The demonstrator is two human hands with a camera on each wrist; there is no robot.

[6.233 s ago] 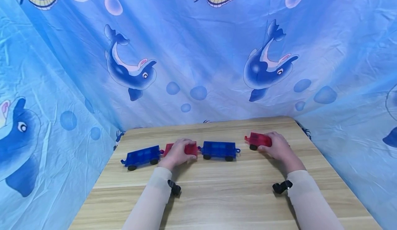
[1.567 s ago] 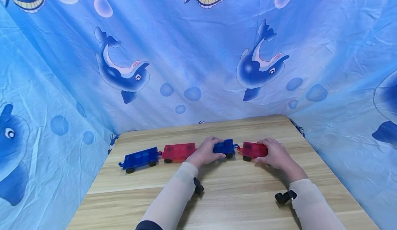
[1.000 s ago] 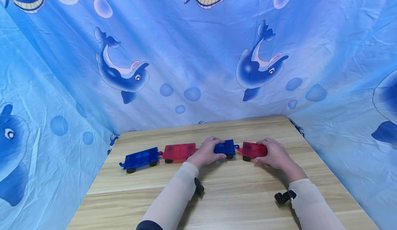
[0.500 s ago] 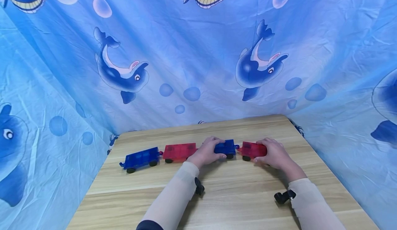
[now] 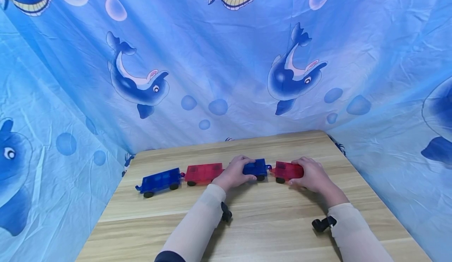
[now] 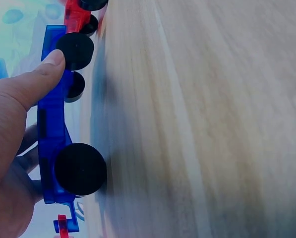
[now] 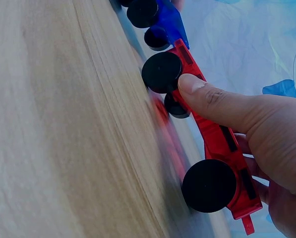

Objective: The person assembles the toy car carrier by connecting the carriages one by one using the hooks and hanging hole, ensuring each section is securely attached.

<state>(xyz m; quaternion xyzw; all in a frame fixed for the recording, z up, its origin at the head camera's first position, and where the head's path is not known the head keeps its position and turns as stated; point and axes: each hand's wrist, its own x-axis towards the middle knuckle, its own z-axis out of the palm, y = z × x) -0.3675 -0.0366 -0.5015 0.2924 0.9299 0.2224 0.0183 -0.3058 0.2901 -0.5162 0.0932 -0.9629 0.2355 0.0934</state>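
Note:
My left hand (image 5: 235, 172) grips a translucent blue toy train car (image 5: 257, 168) near the middle of the table, thumb on its near side in the left wrist view. A translucent red toy train car (image 5: 285, 170) is held in my right hand (image 5: 312, 175), whose thumb presses its side by a black wheel (image 7: 162, 72). The red car's hook meets the blue car's ring; whether they are linked I cannot tell. Left of my left hand stands another red car (image 5: 203, 173), joined at its left to a second blue car (image 5: 161, 181). My fingers hide parts of both held cars.
All the cars stand in a row on a wooden table (image 5: 261, 222), towards its far edge. Blue curtains (image 5: 219, 66) printed with dolphins and bubbles hang behind the table and at both sides. A small black camera sits on each wrist, such as the right one (image 5: 323, 224).
Since the oldest frame, my left hand has moved right from the middle red car to the blue one. My right hand has brought its red car left against the blue car. Lately both hands barely move.

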